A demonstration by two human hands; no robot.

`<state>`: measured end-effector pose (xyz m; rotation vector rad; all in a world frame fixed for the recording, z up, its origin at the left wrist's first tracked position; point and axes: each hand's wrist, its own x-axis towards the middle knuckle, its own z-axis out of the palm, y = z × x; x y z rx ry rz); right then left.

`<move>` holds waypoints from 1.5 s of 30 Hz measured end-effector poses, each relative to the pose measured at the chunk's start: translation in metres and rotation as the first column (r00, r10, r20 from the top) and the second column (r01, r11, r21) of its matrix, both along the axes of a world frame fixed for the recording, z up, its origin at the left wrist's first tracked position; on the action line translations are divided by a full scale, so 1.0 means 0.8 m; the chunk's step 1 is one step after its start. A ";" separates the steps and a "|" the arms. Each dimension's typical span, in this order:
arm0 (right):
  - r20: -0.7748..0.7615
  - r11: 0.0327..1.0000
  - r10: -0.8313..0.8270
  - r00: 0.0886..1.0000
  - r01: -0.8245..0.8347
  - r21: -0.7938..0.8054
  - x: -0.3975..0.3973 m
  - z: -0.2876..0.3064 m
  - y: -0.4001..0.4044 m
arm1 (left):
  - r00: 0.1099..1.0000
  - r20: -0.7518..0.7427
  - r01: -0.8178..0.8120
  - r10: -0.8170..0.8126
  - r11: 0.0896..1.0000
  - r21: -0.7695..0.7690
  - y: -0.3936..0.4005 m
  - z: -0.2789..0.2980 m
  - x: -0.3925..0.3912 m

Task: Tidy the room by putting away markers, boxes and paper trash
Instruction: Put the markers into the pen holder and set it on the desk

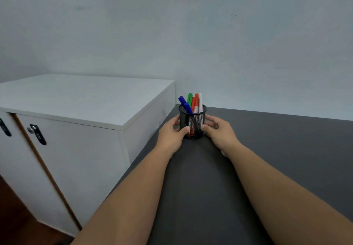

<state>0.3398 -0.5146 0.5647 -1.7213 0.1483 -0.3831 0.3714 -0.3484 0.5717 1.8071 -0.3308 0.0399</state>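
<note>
A black mesh pen holder (192,122) stands upright on the dark grey table (277,149), near its far left corner by the wall. Several markers (193,102) stick out of its top: blue, green, red and a white one. My left hand (172,134) grips the holder's left side with the thumb on its front. My right hand (219,131) grips its right side the same way. Both forearms reach in from the bottom of the view.
A white cabinet (80,99) stands higher than the table just to the left, its side almost touching the table edge. Its doors carry black handles (37,134). A pale wall (229,44) rises right behind the holder. Brown floor shows at the bottom left.
</note>
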 end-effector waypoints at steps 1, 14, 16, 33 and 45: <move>-0.002 1.000 -0.001 1.000 0.001 0.000 0.009 0.000 -0.003 | 1.000 0.001 -0.007 0.007 1.000 0.005 -0.004 -0.001 0.009; -0.012 1.000 0.012 1.000 -0.012 -0.010 0.110 -0.009 -0.038 | 0.996 -0.032 -0.083 0.081 0.992 -0.093 -0.040 -0.008 0.121; -0.012 1.000 0.009 1.000 -0.009 -0.013 0.124 -0.009 -0.044 | 0.995 -0.023 -0.102 0.101 0.993 -0.056 -0.046 -0.008 0.134; -0.063 0.967 0.065 0.996 -0.079 -0.244 0.198 0.002 -0.056 | 0.941 0.120 -0.334 0.315 0.920 0.204 -0.071 -0.003 0.190; -0.094 0.953 0.132 0.987 -0.152 -0.261 0.221 -0.003 -0.061 | 0.972 0.059 -0.236 0.229 0.946 0.221 -0.069 -0.005 0.190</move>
